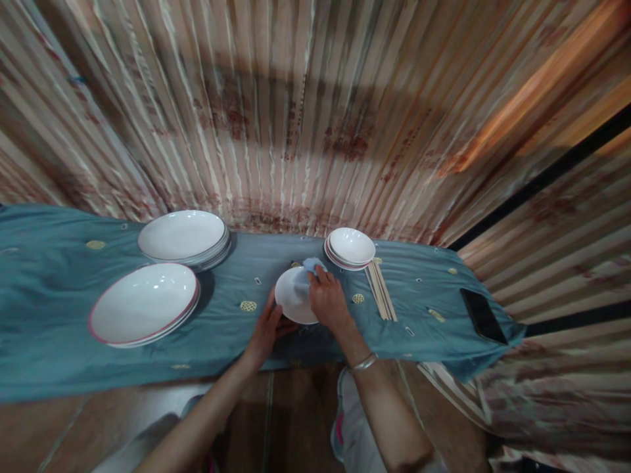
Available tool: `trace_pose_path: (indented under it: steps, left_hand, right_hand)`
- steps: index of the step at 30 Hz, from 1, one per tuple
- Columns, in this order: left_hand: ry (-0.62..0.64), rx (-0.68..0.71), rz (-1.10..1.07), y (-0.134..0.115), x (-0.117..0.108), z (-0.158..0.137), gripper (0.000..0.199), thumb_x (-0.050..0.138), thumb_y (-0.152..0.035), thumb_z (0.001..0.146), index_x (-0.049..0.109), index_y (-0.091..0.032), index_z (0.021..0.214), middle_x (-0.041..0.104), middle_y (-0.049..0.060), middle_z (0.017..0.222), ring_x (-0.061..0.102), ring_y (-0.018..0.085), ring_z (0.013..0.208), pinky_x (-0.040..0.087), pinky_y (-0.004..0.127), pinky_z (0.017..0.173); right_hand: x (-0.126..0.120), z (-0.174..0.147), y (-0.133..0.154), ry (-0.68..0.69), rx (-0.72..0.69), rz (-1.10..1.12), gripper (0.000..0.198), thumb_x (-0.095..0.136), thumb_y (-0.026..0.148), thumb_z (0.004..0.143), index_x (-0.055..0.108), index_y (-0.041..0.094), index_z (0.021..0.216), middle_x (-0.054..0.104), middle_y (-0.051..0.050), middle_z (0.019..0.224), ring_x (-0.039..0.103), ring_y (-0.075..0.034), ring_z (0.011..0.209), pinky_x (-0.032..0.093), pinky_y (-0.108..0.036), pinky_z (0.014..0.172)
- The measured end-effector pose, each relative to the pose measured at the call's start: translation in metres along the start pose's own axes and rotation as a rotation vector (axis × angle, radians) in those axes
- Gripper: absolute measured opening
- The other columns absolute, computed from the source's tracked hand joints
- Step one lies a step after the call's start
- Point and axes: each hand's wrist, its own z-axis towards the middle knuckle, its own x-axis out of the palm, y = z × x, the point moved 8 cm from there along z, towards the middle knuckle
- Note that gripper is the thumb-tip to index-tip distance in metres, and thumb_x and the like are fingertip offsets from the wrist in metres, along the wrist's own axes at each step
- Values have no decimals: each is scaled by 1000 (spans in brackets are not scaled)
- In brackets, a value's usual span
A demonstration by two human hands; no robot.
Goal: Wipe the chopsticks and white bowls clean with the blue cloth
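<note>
A white bowl [290,299] is tilted over the middle of the cloth-covered table. My left hand [267,328] grips its left side, thumb on the rim and fingers beneath. In my right hand [328,299] is a bunched pale blue cloth [313,264], pressed at the bowl's upper right rim. Part of the cloth and the bowl's right side are hidden behind my right hand. Just beyond that hand stands a stack of small white bowls [351,246], with several wooden chopsticks [381,292] lying beside it.
Two stacks of large white dishes, one at the back [182,235] and one pink-rimmed in front [144,303], stand on the left. A black phone [483,315] lies near the right end of the blue tablecloth [236,355]. A pleated curtain [276,118] hangs behind.
</note>
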Motion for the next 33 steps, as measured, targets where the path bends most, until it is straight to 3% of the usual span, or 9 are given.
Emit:
trace_pose_path:
  steps: [7,13,22,33]
  left_hand:
    - [-20,0,-1,-1,1,-1,68,55,-31,84,26,-27,145,58,9,128,69,19,76,59,36,72]
    - [-9,9,-14,1,0,1,71,59,-33,82,27,-29,145,60,9,124,69,20,77,59,38,73]
    - [16,36,3,0,2,1,73,60,-38,80,27,-29,145,51,10,135,67,24,90,58,41,75]
    - [11,17,-16,2,1,2,72,60,-35,81,25,-30,145,60,8,125,69,19,80,59,36,72]
  right_hand:
    - [-6,-21,-4,3,24,-53,28,39,14,90,60,13,108,51,-16,129,49,-25,106,42,-39,85]
    - [-8,-28,-2,80,4,-5,25,43,16,89,68,14,84,63,-16,104,53,-26,99,42,-41,83]
    - [-5,-31,9,163,-67,89,31,43,26,93,69,13,83,69,-14,89,61,-23,91,43,-37,84]
    - [-2,-29,28,234,-229,383,31,37,24,96,66,17,86,69,-4,88,63,-15,83,43,-25,74]
